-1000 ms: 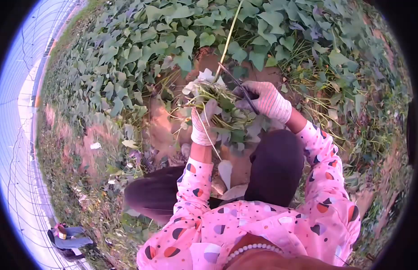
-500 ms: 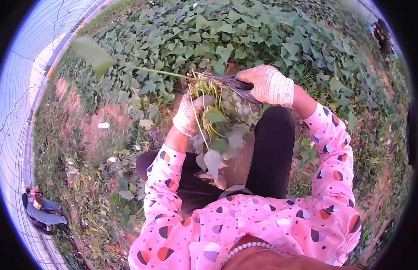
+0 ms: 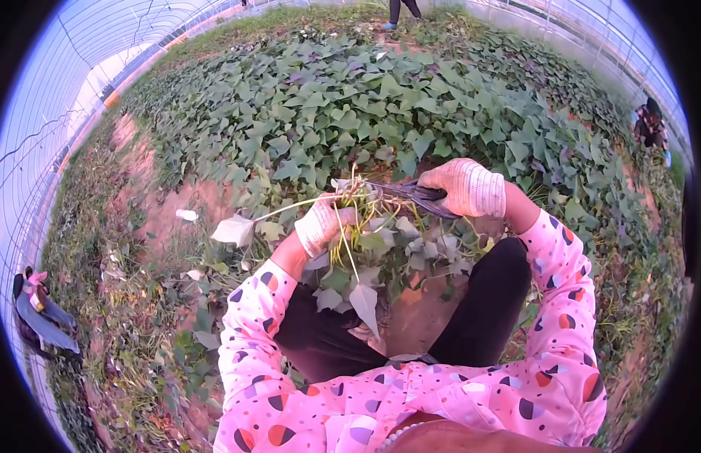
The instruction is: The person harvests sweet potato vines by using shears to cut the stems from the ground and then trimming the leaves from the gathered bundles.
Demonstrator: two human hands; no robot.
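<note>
Far left: a blue and pink bag (image 3: 39,317) lies on the weedy ground beside the greenhouse wall (image 3: 33,98).
Ground: a strip of bare soil (image 3: 169,208) runs along the edge of a wide bed of green leaves (image 3: 350,98).
Left hand: the left hand (image 3: 320,225), in a striped work glove, is closed tight around the stems of a bunch of vines (image 3: 380,245), held in front of the chest.
Bunch of vines: it sits above the person's knees. Its leaves hang down and one long stem sticks out to the left, ending in a pale leaf (image 3: 233,230).
Shears: dark shears (image 3: 407,192) lie level, blades pointing left at the top of the bunch, right beside the left hand.
Right hand: the right hand (image 3: 465,187), gloved too, is wrapped around the shear handles. Whether the blades are parted cannot be told.
Far right: another person (image 3: 651,124) crouches at the bed's edge, well apart.
</note>
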